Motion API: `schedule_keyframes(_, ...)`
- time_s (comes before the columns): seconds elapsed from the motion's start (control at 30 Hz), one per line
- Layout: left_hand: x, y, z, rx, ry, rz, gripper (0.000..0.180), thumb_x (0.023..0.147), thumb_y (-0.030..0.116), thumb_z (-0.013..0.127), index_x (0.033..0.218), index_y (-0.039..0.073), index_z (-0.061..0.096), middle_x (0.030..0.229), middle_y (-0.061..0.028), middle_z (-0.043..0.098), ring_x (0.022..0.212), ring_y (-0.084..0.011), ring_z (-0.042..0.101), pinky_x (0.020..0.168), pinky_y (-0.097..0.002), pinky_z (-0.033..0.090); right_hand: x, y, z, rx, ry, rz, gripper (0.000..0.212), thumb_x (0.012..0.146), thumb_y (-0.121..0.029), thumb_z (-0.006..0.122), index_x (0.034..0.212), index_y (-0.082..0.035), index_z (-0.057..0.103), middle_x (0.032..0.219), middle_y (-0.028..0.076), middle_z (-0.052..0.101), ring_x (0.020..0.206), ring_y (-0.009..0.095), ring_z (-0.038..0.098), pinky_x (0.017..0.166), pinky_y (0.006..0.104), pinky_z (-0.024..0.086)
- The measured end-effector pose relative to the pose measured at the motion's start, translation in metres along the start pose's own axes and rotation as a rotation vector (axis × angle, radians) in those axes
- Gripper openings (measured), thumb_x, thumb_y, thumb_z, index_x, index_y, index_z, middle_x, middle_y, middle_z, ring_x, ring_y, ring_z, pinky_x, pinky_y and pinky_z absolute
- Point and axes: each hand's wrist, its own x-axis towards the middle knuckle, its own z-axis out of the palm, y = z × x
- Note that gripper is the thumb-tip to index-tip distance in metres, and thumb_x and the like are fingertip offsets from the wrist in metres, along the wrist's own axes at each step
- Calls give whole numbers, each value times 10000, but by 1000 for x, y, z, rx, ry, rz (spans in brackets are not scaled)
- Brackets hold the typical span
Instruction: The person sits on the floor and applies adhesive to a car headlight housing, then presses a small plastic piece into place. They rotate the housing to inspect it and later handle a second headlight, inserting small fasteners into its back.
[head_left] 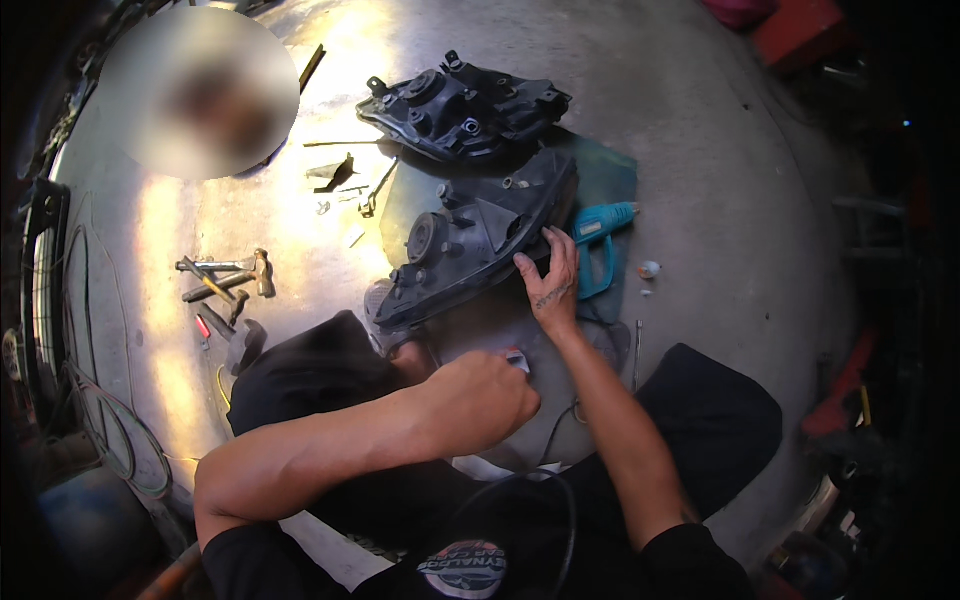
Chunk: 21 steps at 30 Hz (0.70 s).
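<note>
A black car headlight housing [470, 235], its back side up, lies slanted on a greenish sheet [610, 165] in front of me. My right hand [555, 280] grips the housing's near right edge, with thumb and fingers over the rim. Closer to me, my left hand [490, 398] is closed in a fist, held above my lap. A small white-and-red thing [515, 358] pokes out of the fist; its kind is not clear. Just right of the housing lies a teal heat gun [598, 245]. Beyond it rests a second black headlight housing [465, 112].
Several hammers [262, 275] lie on the concrete floor at the left. A dark bracket piece [340, 175] and small parts are near the sheet. At the right are a small round white-and-orange item [649, 270] and a thin metal rod [638, 350]. Hoses [120, 430] coil at far left.
</note>
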Motion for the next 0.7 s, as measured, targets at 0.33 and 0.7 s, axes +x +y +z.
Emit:
schedule_keyframes(0.33, -24, -2, 12, -54, 37, 36, 82, 784, 74, 680, 851, 33, 707, 905, -133, 716, 850, -305, 746, 718, -418, 601, -30, 18, -6, 68, 13, 130, 616, 941, -313, 775, 1408, 14, 541, 1383, 216, 546, 1221, 329, 582, 965, 400, 523)
schedule_keyframes(0.7, -38, 8, 0, -75, 28, 97, 126, 831, 141, 689, 888, 35, 725, 905, -111, 718, 876, -273, 744, 745, -386, 582, -30, 0, -18, 638, -170, 721, 819, 943, -311, 729, 1581, -65, 281, 1200, 170, 623, 1060, 247, 661, 769, 387, 607)
